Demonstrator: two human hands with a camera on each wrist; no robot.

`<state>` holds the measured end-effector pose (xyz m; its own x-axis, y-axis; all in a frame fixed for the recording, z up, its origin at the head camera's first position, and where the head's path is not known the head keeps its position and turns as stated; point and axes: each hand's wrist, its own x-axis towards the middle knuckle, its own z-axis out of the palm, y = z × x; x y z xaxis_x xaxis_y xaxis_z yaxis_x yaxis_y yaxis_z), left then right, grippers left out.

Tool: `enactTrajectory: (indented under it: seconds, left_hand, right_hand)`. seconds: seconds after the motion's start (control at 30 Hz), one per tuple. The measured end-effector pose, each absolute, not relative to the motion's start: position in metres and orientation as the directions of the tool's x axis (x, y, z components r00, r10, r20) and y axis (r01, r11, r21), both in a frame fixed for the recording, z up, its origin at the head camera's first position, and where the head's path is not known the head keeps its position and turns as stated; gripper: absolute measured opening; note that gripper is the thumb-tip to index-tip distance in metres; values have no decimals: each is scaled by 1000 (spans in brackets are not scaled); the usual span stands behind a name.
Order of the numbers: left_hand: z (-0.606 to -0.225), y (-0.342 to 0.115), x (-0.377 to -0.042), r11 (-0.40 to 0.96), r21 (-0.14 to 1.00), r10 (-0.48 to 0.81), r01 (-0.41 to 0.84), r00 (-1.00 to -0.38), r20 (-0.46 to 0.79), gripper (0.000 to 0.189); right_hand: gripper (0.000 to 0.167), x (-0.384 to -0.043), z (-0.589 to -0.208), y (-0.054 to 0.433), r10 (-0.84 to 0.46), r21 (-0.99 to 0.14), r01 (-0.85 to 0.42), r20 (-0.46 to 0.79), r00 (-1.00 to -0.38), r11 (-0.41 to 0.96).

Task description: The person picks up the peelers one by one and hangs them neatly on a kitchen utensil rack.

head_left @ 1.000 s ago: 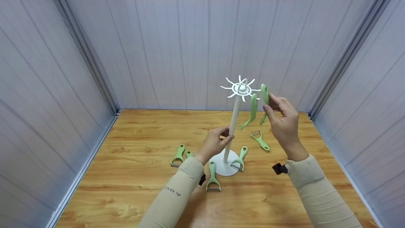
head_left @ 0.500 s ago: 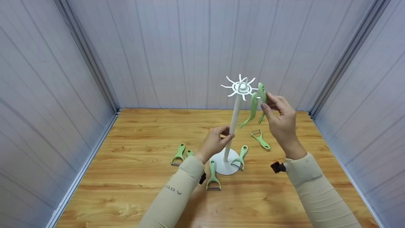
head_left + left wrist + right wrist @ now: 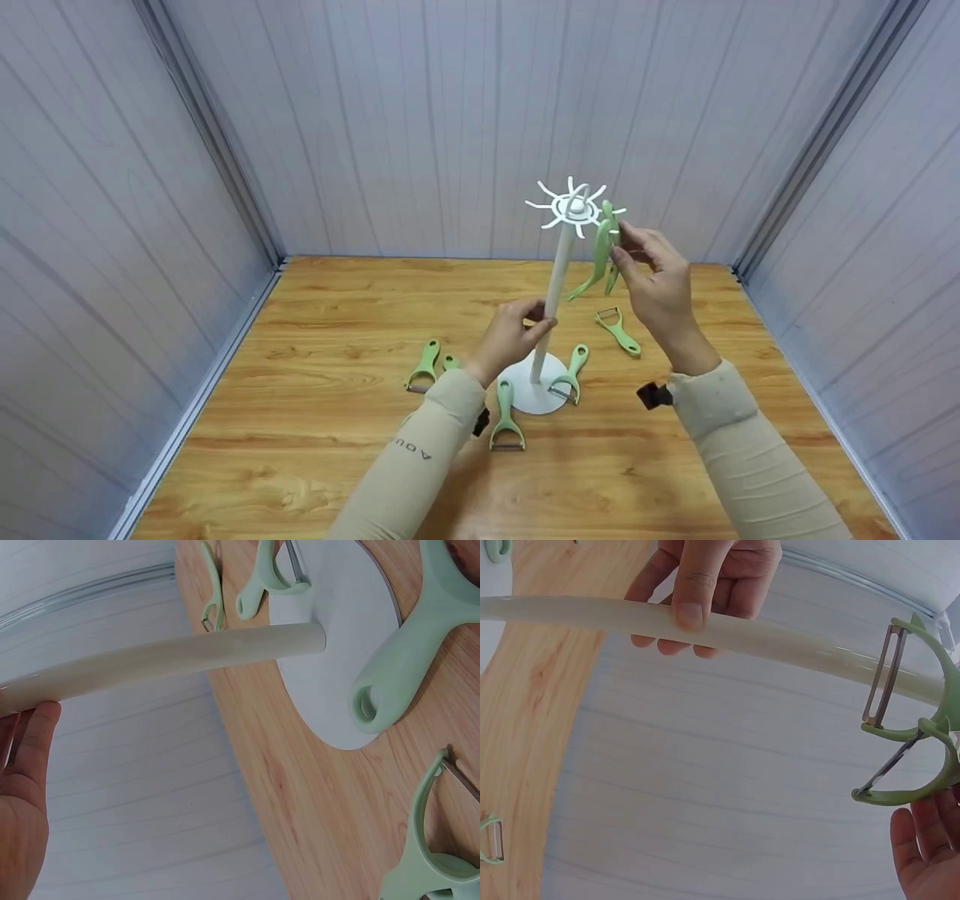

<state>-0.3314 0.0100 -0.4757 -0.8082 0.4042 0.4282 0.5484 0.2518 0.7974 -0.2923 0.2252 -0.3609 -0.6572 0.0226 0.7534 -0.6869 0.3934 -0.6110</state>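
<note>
A white stand [image 3: 559, 270] with a ring of curved hooks [image 3: 574, 210] at its top leans slightly right in the head view. My left hand [image 3: 510, 334] grips its pole about midway, thumb and fingers on either side. One green peeler [image 3: 601, 251] hangs from a hook on the right side. Right beside it, my right hand [image 3: 664, 277] pinches a second green peeler [image 3: 907, 799] by its handle, whose holed end is up at a neighbouring hook tip. Both peelers point blade end down, close together, and the right wrist view shows their blades near the pole.
Several green peelers lie on the wooden table: one at the right [image 3: 619, 334], one overlapping the round white base [image 3: 551, 405], one in front of it [image 3: 506, 416], and one at the left [image 3: 425, 364]. Another is partly hidden by the left sleeve. Panel walls enclose the table.
My right hand has moved left with its peeler, bringing the handle's holed end from beside the hooks onto a hook tip. My left hand has stayed on the pole.
</note>
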Motion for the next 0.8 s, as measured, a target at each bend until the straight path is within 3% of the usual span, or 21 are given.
enactTrajectory:
  seconds: [0.8]
  left_hand:
    - [-473,12,-331,264,795,418,546,-808,416,17]
  right_hand:
    - [39,-291,-373,236,13,-634,-671,730,-683,383]
